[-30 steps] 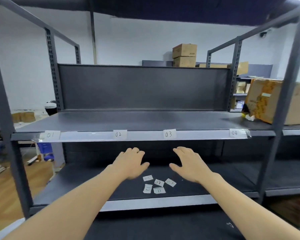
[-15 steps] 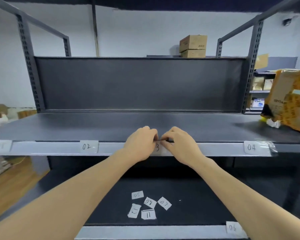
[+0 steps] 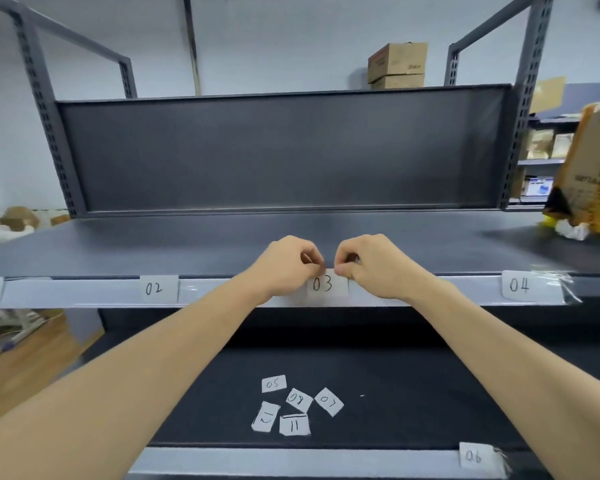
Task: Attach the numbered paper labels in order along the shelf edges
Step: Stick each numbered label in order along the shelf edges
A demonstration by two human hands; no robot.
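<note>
The white paper label 03 (image 3: 327, 285) sits on the pale front edge of the upper shelf (image 3: 222, 292). My left hand (image 3: 286, 265) and my right hand (image 3: 373, 263) meet at its top edge, fingers curled, each pinching a top corner of it. Labels 02 (image 3: 158, 288) and 04 (image 3: 519, 285) are fixed on the same edge to either side. Several loose labels, among them 05 (image 3: 273, 383), 08 (image 3: 298, 399), 07 (image 3: 329, 401) and 11 (image 3: 294, 425), lie on the lower shelf. Label 06 (image 3: 474, 455) is on the lower shelf edge (image 3: 291, 460).
A yellow-brown cardboard box (image 3: 593, 174) stands on the upper shelf at far right. Grey perforated uprights (image 3: 42, 109) flank the bay, with a dark back panel (image 3: 281, 150) behind. More cardboard boxes (image 3: 397, 65) stand farther back.
My head has come closer to the shelf. Both hands rose from above the loose labels to label 03 and now pinch its top edge; their fingers have curled tighter.
</note>
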